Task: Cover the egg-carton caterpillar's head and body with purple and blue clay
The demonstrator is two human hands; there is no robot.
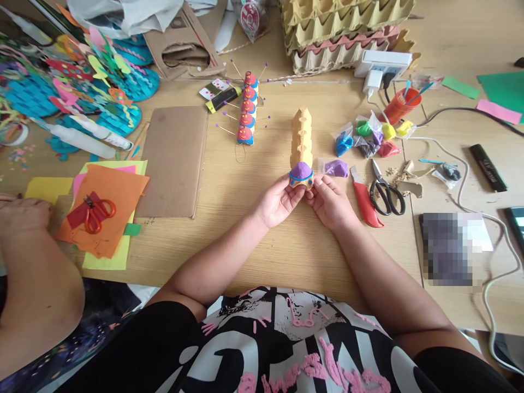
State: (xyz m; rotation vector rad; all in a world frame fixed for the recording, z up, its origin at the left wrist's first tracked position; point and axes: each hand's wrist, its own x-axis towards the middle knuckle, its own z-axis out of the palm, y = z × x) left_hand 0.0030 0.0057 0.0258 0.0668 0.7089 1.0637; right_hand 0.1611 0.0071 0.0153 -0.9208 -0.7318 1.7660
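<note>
A strip of yellow egg carton cups points away from me, its near end between my hands. Purple clay covers the nearest cup, with a blue band below it and a blue dot at each side. My left hand grips the near end from the left, while my right hand pinches it from the right. Just beyond my right hand lies a packet of purple clay. Further off stands a finished-looking caterpillar of red and blue cups, with purple-tipped sticks along its sides.
Scissors and a red-handled cutter lie to the right, near bagged coloured clay. Stacked egg trays and a power strip are behind. Leftward are cardboard, orange paper and another person's arm.
</note>
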